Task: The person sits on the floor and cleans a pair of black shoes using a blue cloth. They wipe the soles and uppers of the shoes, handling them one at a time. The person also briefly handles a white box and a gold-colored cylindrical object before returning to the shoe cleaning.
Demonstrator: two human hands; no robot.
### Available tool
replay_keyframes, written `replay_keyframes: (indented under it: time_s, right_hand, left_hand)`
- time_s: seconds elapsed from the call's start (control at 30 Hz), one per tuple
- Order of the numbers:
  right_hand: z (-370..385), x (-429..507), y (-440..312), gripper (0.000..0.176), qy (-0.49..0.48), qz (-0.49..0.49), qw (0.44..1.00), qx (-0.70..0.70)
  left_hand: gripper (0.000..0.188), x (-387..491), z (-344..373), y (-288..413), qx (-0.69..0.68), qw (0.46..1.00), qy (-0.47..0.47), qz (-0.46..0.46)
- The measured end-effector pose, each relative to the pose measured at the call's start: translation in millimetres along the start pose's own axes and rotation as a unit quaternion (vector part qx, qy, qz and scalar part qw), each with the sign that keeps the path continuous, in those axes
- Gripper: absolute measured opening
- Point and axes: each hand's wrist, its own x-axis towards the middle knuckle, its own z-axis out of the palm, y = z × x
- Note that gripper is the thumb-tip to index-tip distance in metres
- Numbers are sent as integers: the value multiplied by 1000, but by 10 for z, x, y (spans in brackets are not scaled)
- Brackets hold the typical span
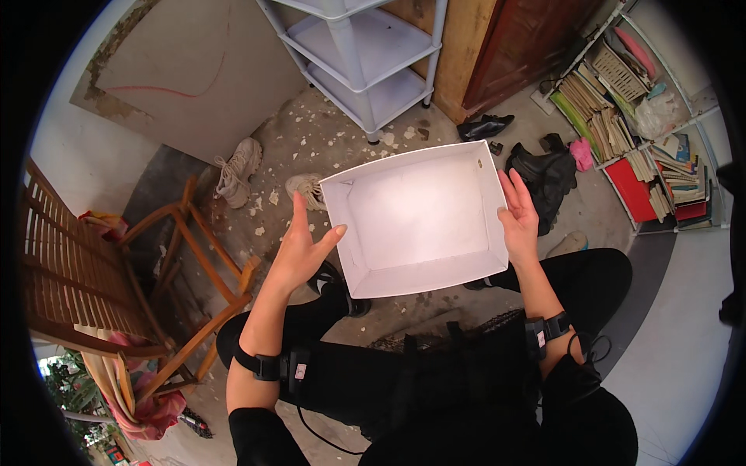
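A white, shallow, open-topped box (417,215) is in front of me above the floor, tilted slightly, with its bare inside facing up. A small hole shows in its far right corner. My right hand (520,218) grips the box's right wall, thumb at the rim and fingers along the outside. On the other side, my left hand (306,250) is spread, its thumb tip at the left rim and its index finger apart from the wall. Its lower fingers are hidden.
Beyond the box stands a plastic shelf rack (373,87). A wooden chair (198,244) is at left, near a pale lace-up shoe (239,172). Black boots (545,175) lie at right, before a bookshelf (647,143). Paint flakes dot the concrete floor (280,140).
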Motion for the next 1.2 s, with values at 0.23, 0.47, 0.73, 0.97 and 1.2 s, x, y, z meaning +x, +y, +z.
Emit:
replay_keyframes:
  time_s: [0.23,0.47,0.73,0.97,1.2]
  right_hand:
    - [-32,39,2,72,30,-18,999,29]
    - [-59,75,141,73,38,-39,995,79]
    - [-5,29,166,68,-15,-55,995,83]
    - [114,-5,23,65,-39,-62,994,78]
    - [65,52,105,67,14,-89,990,103]
  left_hand:
    - [103,27,-7,-37,55,998,-11,-26]
    - [98,90,-14,-229,78,994,-22,-76]
    - [71,233,60,-210,4,996,-82,-30]
    - [53,212,21,-232,57,997,-28,-55]
    - [63,226,68,-408,-85,990,-112,-31]
